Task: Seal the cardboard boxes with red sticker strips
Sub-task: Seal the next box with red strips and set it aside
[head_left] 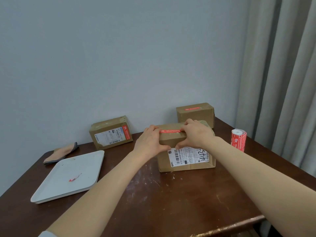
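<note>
Hands (150, 141) (196, 132) on box (186, 159) labelled "SF0229459135901", red strip (170, 131) atop.

Near box (186, 151): white shipping label (188, 156) on front face, turned sideways, barcode with "SF022945913590" running off under the thumb, plus handwritten digits, roughly "4423", cut off at the edge. Left box (111, 132) label, red strips and sticker roll (238, 139): print too small to read.
</note>
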`<state>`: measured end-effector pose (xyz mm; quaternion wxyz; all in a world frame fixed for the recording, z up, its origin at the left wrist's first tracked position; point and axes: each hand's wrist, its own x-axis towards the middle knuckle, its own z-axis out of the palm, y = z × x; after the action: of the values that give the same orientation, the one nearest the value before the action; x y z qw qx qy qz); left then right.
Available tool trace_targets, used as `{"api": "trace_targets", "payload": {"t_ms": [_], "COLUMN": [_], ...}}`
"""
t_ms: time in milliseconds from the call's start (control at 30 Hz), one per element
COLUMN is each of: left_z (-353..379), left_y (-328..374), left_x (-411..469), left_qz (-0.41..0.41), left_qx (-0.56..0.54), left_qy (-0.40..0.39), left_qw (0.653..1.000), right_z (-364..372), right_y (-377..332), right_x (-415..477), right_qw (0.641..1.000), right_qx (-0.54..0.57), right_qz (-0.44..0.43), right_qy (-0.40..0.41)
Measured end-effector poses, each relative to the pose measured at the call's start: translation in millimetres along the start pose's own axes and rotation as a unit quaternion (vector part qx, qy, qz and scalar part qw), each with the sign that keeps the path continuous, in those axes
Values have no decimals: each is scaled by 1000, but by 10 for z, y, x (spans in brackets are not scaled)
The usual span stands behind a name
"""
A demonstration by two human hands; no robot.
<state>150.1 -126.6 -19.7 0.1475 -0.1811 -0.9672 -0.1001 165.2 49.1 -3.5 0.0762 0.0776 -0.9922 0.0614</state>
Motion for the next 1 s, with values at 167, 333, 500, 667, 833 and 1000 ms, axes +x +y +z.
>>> {"api": "trace_targets", "payload": {"t_ms": [167, 333, 500, 667, 833, 1000], "left_z": [-14, -38, 24, 12, 4, 30], "left_y": [87, 107, 79, 38, 32, 43], "left_x": [-27, -14, 30, 24, -1, -31], "left_qz": [-42, 6, 8, 6, 1, -14], "left_qx": [30, 38, 34, 41, 30, -6], "left_qy": [18, -25, -22, -19, -19, -3], "left_qw": [998, 999, 999, 999, 999, 1000], "right_z": [-51, -43, 3, -16, -28, -37], "right_y": [-62, -124, -122, -67, -42, -25], "right_x": [16, 34, 39, 47, 35, 14], "right_qw": [1000, 998, 997, 998, 999, 1000], "right_qx": [-21, -61, -71, -58, -32, -19], "right_qz": [-3, -22, -19, -12, 3, 9], "right_qy": [-7, -24, -25, -24, -20, -4]}}
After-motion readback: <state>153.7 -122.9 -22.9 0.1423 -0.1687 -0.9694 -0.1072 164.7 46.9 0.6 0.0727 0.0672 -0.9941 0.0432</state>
